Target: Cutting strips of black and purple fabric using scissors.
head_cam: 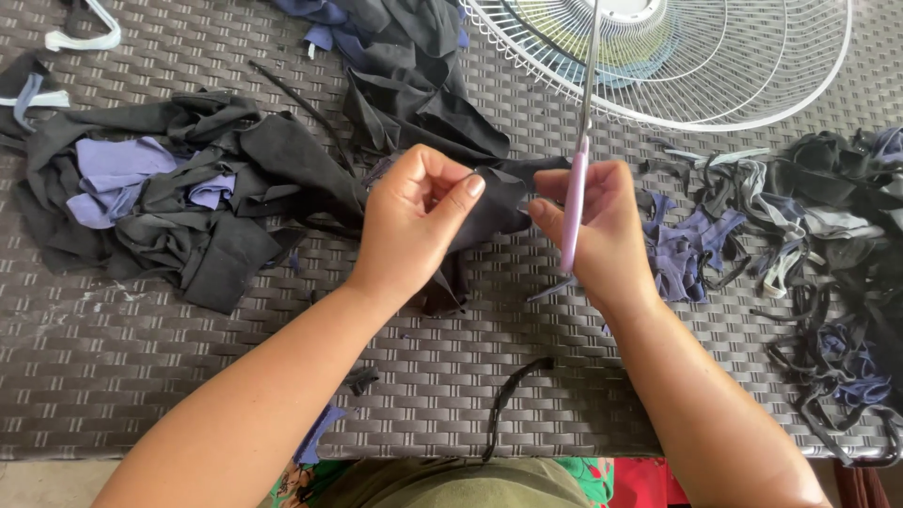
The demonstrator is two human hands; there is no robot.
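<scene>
left hand (pixel 414 226): my fingers pinch a black cloth piece (pixel 497 202) just above the worktop (pixel 141 376)
right hand (pixel 602 230): wrapped round lilac-handled scissors (pixel 576 193), blades pointing up
around: scrap heaps (pixel 179 198) both sides, white fan guard (pixel 696 56) behind

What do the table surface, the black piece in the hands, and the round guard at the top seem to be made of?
Table surface: woven wicker-look strips, probably plastic, matte grey. Black piece: soft matte cloth that folds and drapes. Round guard: thin white-coated wire, likely metal.

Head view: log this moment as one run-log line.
left hand: pinching black fabric piece | right hand: gripping lilac-handled scissors, blades up | surface: woven mat | fabric scrap piles both sides | fan grille behind
</scene>
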